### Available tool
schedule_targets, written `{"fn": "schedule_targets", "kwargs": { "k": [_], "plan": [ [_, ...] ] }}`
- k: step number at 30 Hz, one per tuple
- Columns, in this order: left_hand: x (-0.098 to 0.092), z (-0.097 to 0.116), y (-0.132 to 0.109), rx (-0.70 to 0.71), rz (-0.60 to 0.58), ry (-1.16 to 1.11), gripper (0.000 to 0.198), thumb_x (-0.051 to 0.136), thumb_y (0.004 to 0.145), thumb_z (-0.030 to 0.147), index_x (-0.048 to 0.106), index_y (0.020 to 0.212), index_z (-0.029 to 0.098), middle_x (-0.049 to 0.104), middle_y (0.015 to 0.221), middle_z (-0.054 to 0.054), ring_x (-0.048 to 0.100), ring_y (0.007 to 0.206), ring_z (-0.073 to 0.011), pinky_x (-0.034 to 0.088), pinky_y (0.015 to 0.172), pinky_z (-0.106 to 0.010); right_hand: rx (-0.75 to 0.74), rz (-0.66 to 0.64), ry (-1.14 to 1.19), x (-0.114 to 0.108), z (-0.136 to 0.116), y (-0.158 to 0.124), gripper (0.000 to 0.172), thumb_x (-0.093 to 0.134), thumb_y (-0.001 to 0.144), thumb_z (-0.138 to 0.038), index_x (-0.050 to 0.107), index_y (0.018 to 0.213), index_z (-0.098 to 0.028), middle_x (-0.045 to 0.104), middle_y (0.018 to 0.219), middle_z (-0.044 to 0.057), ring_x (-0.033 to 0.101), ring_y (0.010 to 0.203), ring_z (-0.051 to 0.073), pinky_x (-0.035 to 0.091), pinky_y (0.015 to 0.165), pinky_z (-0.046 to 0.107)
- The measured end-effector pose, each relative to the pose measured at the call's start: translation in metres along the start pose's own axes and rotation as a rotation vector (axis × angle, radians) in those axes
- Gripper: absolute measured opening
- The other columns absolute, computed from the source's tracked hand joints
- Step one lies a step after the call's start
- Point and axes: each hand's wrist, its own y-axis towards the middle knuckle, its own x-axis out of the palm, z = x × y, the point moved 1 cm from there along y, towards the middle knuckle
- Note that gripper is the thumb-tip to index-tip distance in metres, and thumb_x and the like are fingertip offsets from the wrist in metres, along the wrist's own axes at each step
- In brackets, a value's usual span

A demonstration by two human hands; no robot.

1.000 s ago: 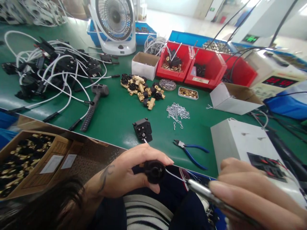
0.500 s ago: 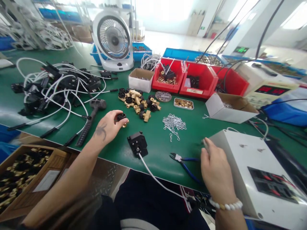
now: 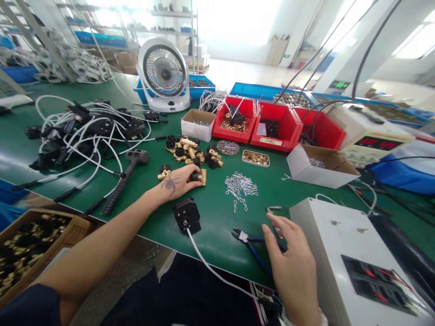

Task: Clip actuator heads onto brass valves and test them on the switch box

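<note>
My left hand (image 3: 178,182) reaches across the green table (image 3: 210,213) to the near edge of a pile of brass and black fittings (image 3: 190,154); its fingers are curled on one brass fitting (image 3: 200,176). A single fitting with a black cap (image 3: 164,171) lies just left of that hand. My right hand (image 3: 288,258) lies with fingers spread over the handles of blue-handled pliers (image 3: 251,244), holding nothing. A silver tool tip (image 3: 273,208) rests beyond its fingertips. A black block (image 3: 186,214) with a white cable stands between the hands.
Metal clips (image 3: 239,186) lie loose mid-table. A white box (image 3: 353,258) sits at right. Red bins (image 3: 272,121), a cardboard box (image 3: 321,165), a fan (image 3: 165,74), a black mallet (image 3: 124,181) and tangled white cables (image 3: 84,131) lie behind. A carton of fittings (image 3: 27,244) stands below left.
My left hand set the black-capped fitting down on the table and moved right to the pile. My right hand let the silver tool go and came to rest over the pliers.
</note>
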Motion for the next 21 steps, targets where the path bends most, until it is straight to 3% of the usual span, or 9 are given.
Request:
{"fn": "schedule_targets", "kwargs": {
  "k": [4,6,9,11,14,18,21],
  "plan": [
    [-0.033,0.039,-0.031,-0.040,0.201,-0.021,0.033,0.062,0.091,0.048,0.062,0.104,0.018,0.066,0.094,-0.003,0.059,0.072,-0.0160,0.049,0.071,-0.030,0.033,-0.087,0.346,-0.006,-0.026,-0.013,0.026,0.060,0.095,-0.037,0.070,0.115,-0.023,0.074,0.102,0.007,0.072,0.086,0.019,0.062,0.080,0.036],
    [-0.042,0.068,-0.057,-0.028,0.298,-0.075,0.035,0.067,0.086,0.053,0.063,0.098,0.020,0.065,0.082,0.002,0.055,0.063,-0.0134,0.046,0.062,-0.026,-0.013,-0.212,0.591,0.001,-0.043,-0.027,0.036,0.063,0.095,-0.036,0.063,0.130,-0.029,0.074,0.109,0.005,0.072,0.083,0.015,0.063,0.078,0.030],
    [-0.034,0.106,-0.100,0.019,0.284,-0.262,0.032,0.067,0.089,0.053,0.061,0.090,0.022,0.065,0.074,0.005,0.059,0.059,-0.0107,0.045,0.055,-0.021,-0.095,-0.307,0.813,0.015,-0.063,-0.051,0.061,0.075,0.087,-0.036,0.053,0.144,-0.036,0.065,0.136,0.007,0.072,0.105,0.019,0.060,0.094,0.032],
    [-0.021,0.122,-0.123,0.061,0.229,-0.358,0.032,0.067,0.089,0.055,0.061,0.095,0.024,0.065,0.072,0.006,0.059,0.058,-0.0096,0.046,0.053,-0.019,-0.063,-0.298,0.857,0.020,-0.069,-0.065,0.059,0.076,0.086,-0.034,0.056,0.142,-0.037,0.063,0.142,0.005,0.066,0.122,0.022,0.055,0.104,0.035],
    [-0.007,0.130,-0.146,0.146,0.235,-0.445,0.042,0.064,0.086,0.064,0.063,0.105,0.026,0.065,0.078,0.004,0.061,0.064,-0.0106,0.050,0.058,-0.019,0.070,-0.351,0.973,0.016,-0.070,-0.078,0.045,0.071,0.090,-0.036,0.062,0.134,-0.035,0.069,0.134,0.004,0.067,0.120,0.023,0.056,0.102,0.035],
    [-0.001,0.130,-0.162,0.167,0.235,-0.481,0.049,0.061,0.086,0.065,0.065,0.118,0.027,0.061,0.099,-0.004,0.064,0.088,-0.0159,0.058,0.078,-0.025,0.204,-0.424,1.149,0.005,-0.063,-0.085,0.049,0.073,0.084,-0.053,0.064,0.126,-0.029,0.077,0.112,0.007,0.076,0.097,0.023,0.064,0.082,0.032],
    [0.005,0.133,-0.170,0.167,0.200,-0.479,0.061,0.057,0.085,0.068,0.058,0.133,0.030,0.056,0.122,-0.009,0.063,0.111,-0.0214,0.056,0.096,-0.032,0.276,-0.449,1.202,0.002,-0.058,-0.087,0.050,0.073,0.080,-0.060,0.063,0.115,-0.026,0.077,0.089,0.006,0.075,0.074,0.021,0.063,0.063,0.030]
  ]
}}
